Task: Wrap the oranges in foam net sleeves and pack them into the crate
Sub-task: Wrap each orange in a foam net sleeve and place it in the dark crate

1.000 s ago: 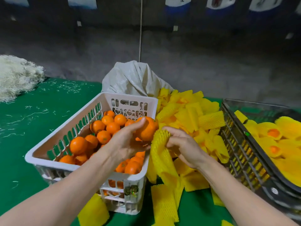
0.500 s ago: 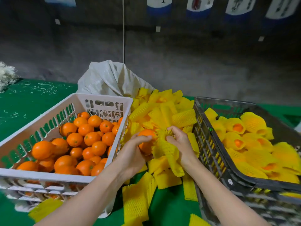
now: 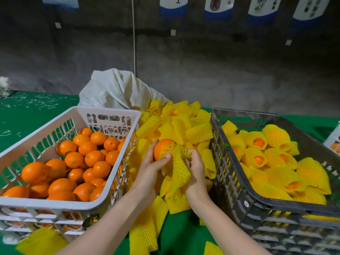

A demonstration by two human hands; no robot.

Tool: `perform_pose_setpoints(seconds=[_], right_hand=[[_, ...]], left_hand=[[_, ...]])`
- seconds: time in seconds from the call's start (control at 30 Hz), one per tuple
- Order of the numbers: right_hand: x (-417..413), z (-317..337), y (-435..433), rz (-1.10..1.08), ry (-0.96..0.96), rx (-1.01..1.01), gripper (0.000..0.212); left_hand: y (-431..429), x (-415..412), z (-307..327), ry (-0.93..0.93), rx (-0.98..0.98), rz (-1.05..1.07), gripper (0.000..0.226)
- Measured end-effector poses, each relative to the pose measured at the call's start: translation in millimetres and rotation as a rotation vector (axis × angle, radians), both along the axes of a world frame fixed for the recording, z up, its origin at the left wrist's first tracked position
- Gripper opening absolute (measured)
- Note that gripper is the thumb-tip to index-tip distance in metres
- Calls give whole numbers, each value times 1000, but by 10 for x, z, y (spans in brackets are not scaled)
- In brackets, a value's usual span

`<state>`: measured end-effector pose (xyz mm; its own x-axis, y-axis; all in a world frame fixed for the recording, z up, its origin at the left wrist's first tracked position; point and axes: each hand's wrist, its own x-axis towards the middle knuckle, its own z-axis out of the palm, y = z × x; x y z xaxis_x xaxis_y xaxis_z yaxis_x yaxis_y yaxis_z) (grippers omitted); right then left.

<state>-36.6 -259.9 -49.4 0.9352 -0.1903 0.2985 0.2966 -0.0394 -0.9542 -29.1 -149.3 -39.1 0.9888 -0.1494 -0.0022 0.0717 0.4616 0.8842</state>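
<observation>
Head — sleeve [image 3: 179, 170] trailing nearward, mouth on orange [image 3: 162, 147]

A fruit-packing shed; crates [image 3: 239, 181] of oranges [image 3: 73, 160], heaped foam sleeves [image 3: 198, 133], bare concrete wall [image 3: 220, 70].

Bright orange oranges [image 3: 73, 161] fill a white slotted basket [image 3: 117, 115]; yellow mesh-patterned foam sleeves [image 3: 198, 133] lie on green cloth [image 3: 33, 115] beside a black crate [image 3: 237, 183].

We recorded a single view, head-worn and wide-angle. It faced forward and down over the table [image 3: 33, 115] toward the wall [image 3: 220, 70], close above the left hand [image 3: 150, 171] and right hand [image 3: 196, 168], basket [image 3: 55, 202] left, crate [image 3: 230, 172] right.
</observation>
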Motion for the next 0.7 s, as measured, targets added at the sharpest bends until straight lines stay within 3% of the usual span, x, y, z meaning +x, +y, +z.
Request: perform_pose_setpoints(seconds=[0.07,0.17,0.23,0.3,0.4,0.43,0.6,0.7], right_hand=[[-76,-11,69,-11,-108,-83,3],[-158,-10,170,21,-160,-173,8],[-182,4,162,105,-56,-74,9],[-160,52,92,149,100,146,7],[-39,227,-32,50,171,201,56],[19,284,-72,26,174,194,58],[202,350,-91,56,306,318,29],[211,224,-35,73,382,377,28]], left_hand=[[-42,8,9,11,-65,59,60],[-133,21,-39,125,-237,135,21],[-127,4,-33,238,-337,140,47],[-78,36,-18,270,-338,68,52],[10,82,14,292,-138,19,45],[27,99,-26,289,-97,21,44],[44,40,-20,153,20,-172,79],[-7,50,9,184,-52,-70,75]])
